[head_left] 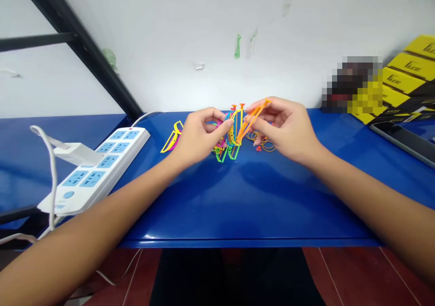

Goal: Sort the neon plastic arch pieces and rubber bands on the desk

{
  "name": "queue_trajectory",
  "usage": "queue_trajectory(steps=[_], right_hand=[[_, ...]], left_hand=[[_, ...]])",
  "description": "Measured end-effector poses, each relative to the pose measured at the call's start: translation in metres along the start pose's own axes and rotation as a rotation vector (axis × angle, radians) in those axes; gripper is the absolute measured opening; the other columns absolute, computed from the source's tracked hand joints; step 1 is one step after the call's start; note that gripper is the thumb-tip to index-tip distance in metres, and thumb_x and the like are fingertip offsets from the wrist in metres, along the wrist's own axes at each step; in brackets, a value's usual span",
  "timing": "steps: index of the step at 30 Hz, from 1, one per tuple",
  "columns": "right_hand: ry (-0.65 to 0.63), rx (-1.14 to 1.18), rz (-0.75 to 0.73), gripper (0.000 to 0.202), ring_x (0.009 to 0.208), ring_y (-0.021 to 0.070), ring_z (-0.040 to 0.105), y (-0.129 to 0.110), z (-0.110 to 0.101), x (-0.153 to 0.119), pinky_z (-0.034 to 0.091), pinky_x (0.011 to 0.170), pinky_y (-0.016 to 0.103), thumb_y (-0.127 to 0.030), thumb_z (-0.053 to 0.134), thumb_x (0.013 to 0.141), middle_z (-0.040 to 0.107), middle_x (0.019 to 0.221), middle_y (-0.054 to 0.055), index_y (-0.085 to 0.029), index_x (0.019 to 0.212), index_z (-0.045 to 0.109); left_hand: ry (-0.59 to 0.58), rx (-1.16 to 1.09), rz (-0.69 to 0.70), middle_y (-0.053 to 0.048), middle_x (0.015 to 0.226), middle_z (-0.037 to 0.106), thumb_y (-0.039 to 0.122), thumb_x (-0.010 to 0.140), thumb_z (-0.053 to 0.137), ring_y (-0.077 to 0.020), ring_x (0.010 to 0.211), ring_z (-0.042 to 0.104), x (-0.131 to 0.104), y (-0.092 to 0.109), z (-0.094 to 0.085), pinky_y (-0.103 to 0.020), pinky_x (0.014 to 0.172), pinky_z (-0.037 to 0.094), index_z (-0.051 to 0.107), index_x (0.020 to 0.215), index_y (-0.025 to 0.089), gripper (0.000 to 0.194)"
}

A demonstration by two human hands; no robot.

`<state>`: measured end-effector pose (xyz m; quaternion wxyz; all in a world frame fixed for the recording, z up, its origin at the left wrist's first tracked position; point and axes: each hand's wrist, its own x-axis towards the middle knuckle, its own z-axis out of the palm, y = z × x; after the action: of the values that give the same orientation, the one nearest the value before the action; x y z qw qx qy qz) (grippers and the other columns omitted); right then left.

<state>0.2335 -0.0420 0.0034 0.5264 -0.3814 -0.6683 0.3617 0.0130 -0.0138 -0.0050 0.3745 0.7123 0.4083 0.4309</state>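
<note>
My left hand (199, 138) pinches a yellow toy bow (233, 131) between thumb and fingertips. Between the thumb and fingers of my right hand (287, 127) are orange suction-cup darts (251, 122), held slanting, with their lower ends by the bow. Green toy bows (234, 153) and pink and blue pieces lie in a cluster below and behind my left fingers, partly covered by them. Another yellow toy bow (169, 143) rests on the table beyond my left wrist. Rubber bands (268, 146) and a small red suction cup (258, 148) sit under my right hand.
A white power strip (115, 161) with a plugged-in charger (76, 154) and cable lies at left on the blue table (204, 206). Black metal bars (88, 47) slope beside it. Yellow-and-black boxes (408, 79) and a dark phone (404, 140) are at right. A white wall stands behind.
</note>
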Motion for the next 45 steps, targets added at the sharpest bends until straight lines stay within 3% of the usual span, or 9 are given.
queue_trajectory(steps=[7,10,13,23,27,33,36,42,45], right_hand=[[-0.012,0.128,0.1,0.028,0.079,0.021,0.074,0.004,-0.003,0.006,0.066,0.056,0.032,-0.038,0.091,0.087,0.078,0.096,0.006,-0.022,0.106,0.079],[-0.041,0.149,0.131,0.029,0.075,0.0198,0.074,0.003,-0.002,0.004,0.064,0.054,0.031,-0.039,0.091,0.087,0.079,0.094,0.006,-0.022,0.108,0.08],[-0.074,0.138,0.146,0.029,0.068,0.0181,0.072,0.001,-0.001,0.003,0.061,0.051,0.029,-0.04,0.09,0.088,0.079,0.089,0.006,-0.02,0.107,0.081],[-0.079,0.124,0.169,0.02,0.066,0.0163,0.071,0.002,0.002,0.001,0.057,0.049,0.025,-0.031,0.086,0.089,0.076,0.078,0.004,-0.017,0.103,0.083],[-0.073,0.111,0.188,0.017,0.063,0.0148,0.069,0.0,0.003,0.001,0.057,0.05,0.025,-0.028,0.085,0.089,0.076,0.077,0.004,-0.017,0.102,0.083],[-0.118,0.125,0.201,0.018,0.058,0.0123,0.066,0.001,0.006,-0.002,0.055,0.05,0.023,-0.025,0.08,0.09,0.076,0.074,0.002,-0.016,0.105,0.083],[-0.124,0.087,0.168,0.017,0.059,0.0131,0.066,0.002,0.006,-0.001,0.055,0.05,0.023,-0.028,0.081,0.089,0.073,0.07,0.001,-0.016,0.101,0.083],[0.043,-0.025,0.112,0.002,0.05,0.0109,0.058,0.0,-0.001,0.002,0.05,0.045,0.024,-0.02,0.08,0.087,0.07,0.068,0.001,-0.019,0.087,0.078],[0.029,-0.004,0.152,0.009,0.046,0.0102,0.057,0.0,-0.006,0.005,0.045,0.042,0.023,-0.018,0.081,0.084,0.069,0.066,0.0,-0.02,0.08,0.073]], left_hand=[[0.036,-0.031,0.067,-0.001,0.093,0.074,0.041,0.091,0.082,-0.0152,0.069,0.073,0.0,0.001,-0.002,-0.024,0.06,0.06,0.064,0.126,0.024,0.043],[-0.024,0.018,0.048,-0.004,0.088,0.076,0.039,0.095,0.074,-0.0163,0.066,0.071,-0.001,0.0,-0.002,-0.026,0.058,0.056,0.076,0.109,0.02,0.024],[-0.078,0.056,0.005,-0.004,0.077,0.076,0.036,0.095,0.072,-0.016,0.059,0.065,-0.002,0.0,0.0,-0.026,0.054,0.051,0.083,0.103,0.018,0.023],[-0.193,-0.017,-0.083,-0.003,0.077,0.077,0.029,0.088,0.069,-0.0123,0.063,0.059,-0.005,0.011,0.004,-0.024,0.061,0.047,0.084,0.088,0.015,0.021],[-0.23,-0.144,-0.163,-0.004,0.075,0.073,0.037,0.088,0.071,-0.0123,0.06,0.057,-0.005,0.011,0.003,-0.025,0.057,0.047,0.082,0.084,0.015,0.025],[-0.265,-0.023,-0.032,-0.007,0.077,0.077,0.056,0.087,0.084,-0.0165,0.065,0.065,-0.007,0.009,0.005,-0.026,0.054,0.048,0.084,0.085,0.018,0.038],[-0.272,-0.025,-0.022,-0.007,0.078,0.078,0.055,0.088,0.084,-0.016,0.064,0.066,-0.007,0.006,0.005,-0.025,0.053,0.048,0.081,0.081,0.016,0.04],[-0.286,-0.029,0.004,-0.007,0.081,0.077,0.049,0.087,0.085,-0.0149,0.065,0.064,-0.004,0.005,0.001,-0.026,0.057,0.05,0.082,0.08,0.016,0.034],[-0.297,-0.029,0.041,-0.007,0.081,0.076,0.047,0.088,0.085,-0.0149,0.066,0.064,-0.004,0.006,-0.001,-0.026,0.058,0.05,0.084,0.079,0.015,0.033]])
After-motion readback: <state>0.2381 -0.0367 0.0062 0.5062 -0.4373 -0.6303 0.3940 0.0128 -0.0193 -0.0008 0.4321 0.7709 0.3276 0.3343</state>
